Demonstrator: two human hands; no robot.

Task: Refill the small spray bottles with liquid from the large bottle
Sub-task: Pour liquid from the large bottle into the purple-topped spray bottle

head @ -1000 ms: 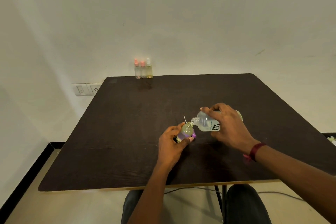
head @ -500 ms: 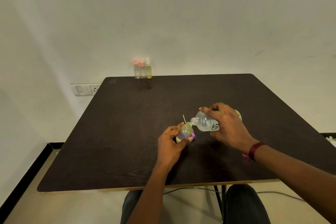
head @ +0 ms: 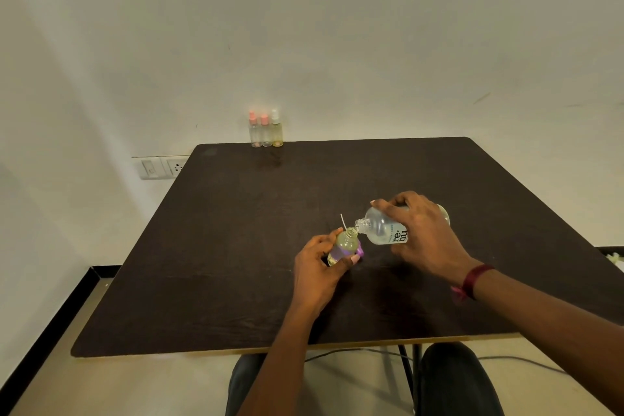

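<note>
My left hand (head: 319, 267) grips a small clear spray bottle (head: 344, 245) with a purple band, standing uncapped on the dark table (head: 236, 246). Its purple spray cap with a thin white tube (head: 343, 222) shows behind it, beside my fingers. My right hand (head: 422, 233) holds the large clear bottle (head: 381, 230) tipped on its side. Its open neck touches the small bottle's mouth. The small bottle holds pale yellowish liquid. Three more small spray bottles (head: 266, 130) stand in a row at the table's far edge, two with pink caps and one with a white cap.
A wall socket and switch plate (head: 162, 167) sit on the wall left of the table. The table's near edge (head: 304, 346) runs above my knees. Cables and a table leg (head: 405, 368) are on the floor below.
The large bottle has shifted slightly, its neck staying at the small bottle's mouth. Both hands keep their grip in nearly the same place.
</note>
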